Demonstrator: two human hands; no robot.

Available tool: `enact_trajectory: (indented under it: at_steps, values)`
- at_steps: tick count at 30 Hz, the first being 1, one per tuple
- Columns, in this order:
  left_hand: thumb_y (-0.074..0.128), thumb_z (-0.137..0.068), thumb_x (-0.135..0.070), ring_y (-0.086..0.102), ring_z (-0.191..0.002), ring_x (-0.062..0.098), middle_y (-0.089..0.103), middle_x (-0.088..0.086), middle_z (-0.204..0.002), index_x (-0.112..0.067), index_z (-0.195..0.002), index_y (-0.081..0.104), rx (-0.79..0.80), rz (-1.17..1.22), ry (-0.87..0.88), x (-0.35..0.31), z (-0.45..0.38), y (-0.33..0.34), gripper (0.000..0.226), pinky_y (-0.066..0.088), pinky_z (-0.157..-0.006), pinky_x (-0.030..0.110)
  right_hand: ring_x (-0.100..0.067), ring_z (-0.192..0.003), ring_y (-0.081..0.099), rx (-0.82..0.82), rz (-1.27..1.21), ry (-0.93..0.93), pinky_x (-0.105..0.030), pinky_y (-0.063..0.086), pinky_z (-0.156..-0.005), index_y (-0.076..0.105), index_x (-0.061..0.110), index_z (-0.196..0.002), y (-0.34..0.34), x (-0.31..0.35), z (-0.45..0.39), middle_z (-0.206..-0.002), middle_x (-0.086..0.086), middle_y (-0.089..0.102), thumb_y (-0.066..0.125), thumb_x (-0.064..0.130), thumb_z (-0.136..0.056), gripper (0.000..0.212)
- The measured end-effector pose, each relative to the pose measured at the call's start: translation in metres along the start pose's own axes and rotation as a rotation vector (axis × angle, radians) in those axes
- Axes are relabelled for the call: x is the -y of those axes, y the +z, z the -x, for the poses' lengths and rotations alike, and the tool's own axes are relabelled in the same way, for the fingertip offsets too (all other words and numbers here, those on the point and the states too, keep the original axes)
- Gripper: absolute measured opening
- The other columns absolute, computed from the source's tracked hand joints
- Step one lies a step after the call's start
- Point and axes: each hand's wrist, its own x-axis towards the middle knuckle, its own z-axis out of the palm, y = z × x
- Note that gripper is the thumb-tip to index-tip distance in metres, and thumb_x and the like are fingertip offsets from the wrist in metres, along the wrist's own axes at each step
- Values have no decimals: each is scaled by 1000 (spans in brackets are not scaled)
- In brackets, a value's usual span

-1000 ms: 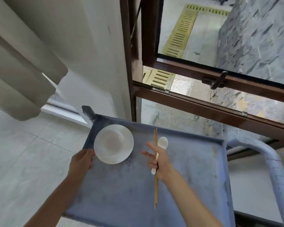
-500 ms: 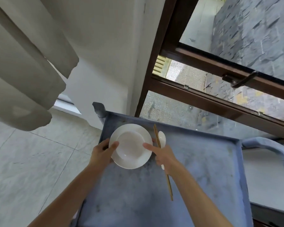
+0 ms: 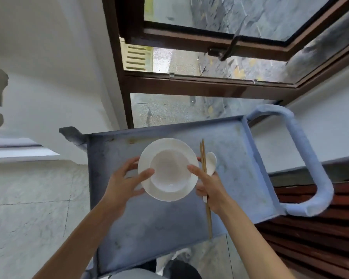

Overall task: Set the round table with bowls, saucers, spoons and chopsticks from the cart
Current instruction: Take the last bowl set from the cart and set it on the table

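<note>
A white bowl [image 3: 168,170] sits in a white saucer [image 3: 184,146], both held above the blue cart tray [image 3: 240,178]. My left hand [image 3: 122,182] grips the saucer's left rim, thumb on top. My right hand [image 3: 209,186] holds a pair of wooden chopsticks [image 3: 209,220] and a white spoon [image 3: 211,163] in its curled fingers, while its thumb rests on the bowl's right rim.
The cart has a padded blue handle [image 3: 302,158] on its right. A brown-framed window [image 3: 189,83] and white wall stand behind it. Dark wooden slats [image 3: 310,228] lie at lower right. Pale tiled floor [image 3: 28,208] spreads to the left.
My left hand reached the saucer and took its rim. My right hand, with chopsticks and spoon, closed in on the bowl's right side. Bowl and saucer now sit higher over the tray.
</note>
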Motion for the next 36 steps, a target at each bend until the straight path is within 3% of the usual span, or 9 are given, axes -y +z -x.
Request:
enact_trajectory:
  at_steps: [6,12,15,18,21,28,30,33,36]
  values:
    - [94,-55,-43,73,-105,15,70,-8,-123,-42,-121,71,257,-123,-2,-3,14,67,70,64,-67,34,-10,-44,25,-226,-226,-113,-24,25,-39,66,35,-123,-62,-28,80,-92,-11,57,91,41,-73,56]
    - [95,-64,-39,73,-109,14,74,-10,-122,-44,-122,71,510,-262,-32,32,60,136,62,64,-71,36,0,-40,51,-500,-419,-198,-16,35,-35,70,28,-122,-115,-97,169,-73,7,69,88,30,-81,45]
    - [92,-59,-49,74,-105,11,74,-13,-121,-48,-120,72,620,-354,-38,56,99,163,65,63,-69,33,2,-49,57,-570,-471,-234,-14,41,-41,68,36,-128,-135,-137,221,-89,6,73,88,35,-80,52]
    - [95,-66,-42,74,-109,15,75,-10,-122,-45,-121,72,728,-424,-61,86,139,189,60,64,-71,35,-3,-52,50,-671,-502,-247,-21,33,-42,70,44,-121,-149,-177,276,-94,4,75,87,46,-73,51]
    - [89,-66,-38,74,-107,20,76,-5,-120,-41,-120,74,815,-490,-91,118,179,215,56,63,-67,33,0,-55,56,-785,-570,-228,-20,36,-43,70,49,-117,-162,-219,329,-94,7,77,86,51,-68,51]
    - [89,-73,-41,74,-108,13,75,-7,-122,-44,-125,70,1108,-679,-138,196,268,278,55,65,-77,42,1,-62,67,-1021,-805,-254,-14,44,-43,72,42,-117,-188,-318,434,-93,9,78,88,43,-75,45]
    - [89,-75,-40,73,-110,14,75,-7,-122,-41,-129,68,1167,-732,-143,218,292,298,58,65,-78,44,-2,-76,72,-1098,-849,-237,-20,49,-50,72,48,-113,-193,-341,461,-97,12,79,87,48,-70,46]
    - [86,-76,-41,74,-108,14,77,-8,-117,-46,-120,73,1276,-817,-158,247,329,329,46,65,-76,42,-17,-107,72,-1177,-915,-238,-38,58,-73,69,51,-118,-199,-376,495,-110,10,78,84,53,-70,50]
    - [84,-76,-44,72,-113,18,73,-4,-124,-42,-127,70,1383,-915,-171,276,366,361,53,64,-74,34,-23,-113,70,-1260,-1012,-237,-47,58,-86,67,48,-123,-209,-406,523,-115,6,78,85,55,-68,58]
